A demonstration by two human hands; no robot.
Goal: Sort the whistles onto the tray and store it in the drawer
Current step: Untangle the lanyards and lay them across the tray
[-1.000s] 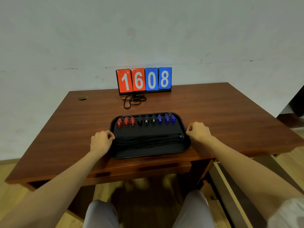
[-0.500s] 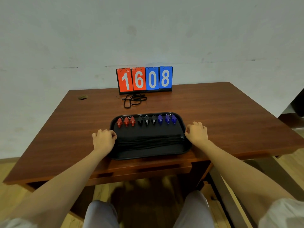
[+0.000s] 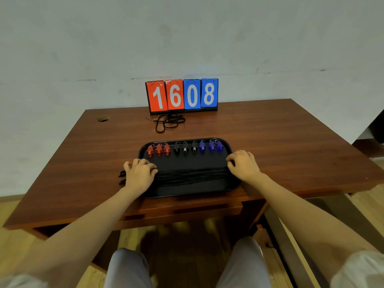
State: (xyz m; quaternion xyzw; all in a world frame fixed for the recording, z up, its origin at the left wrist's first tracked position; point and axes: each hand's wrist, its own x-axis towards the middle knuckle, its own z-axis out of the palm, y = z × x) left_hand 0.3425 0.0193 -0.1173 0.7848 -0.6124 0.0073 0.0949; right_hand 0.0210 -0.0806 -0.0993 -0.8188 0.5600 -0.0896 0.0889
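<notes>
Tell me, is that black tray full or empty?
Partly full: the black tray holds nine whistles along its far edge and bundled black cords nearer the person.

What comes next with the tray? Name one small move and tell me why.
Probably close both hands on the black tray ends and lift it level. The nine whistles already lie in one row, red, black, blue, so sorting looks done. The left hand and right hand rest at opposite ends. A few lanyard loops spill past the left edge and may need tucking first.
</notes>
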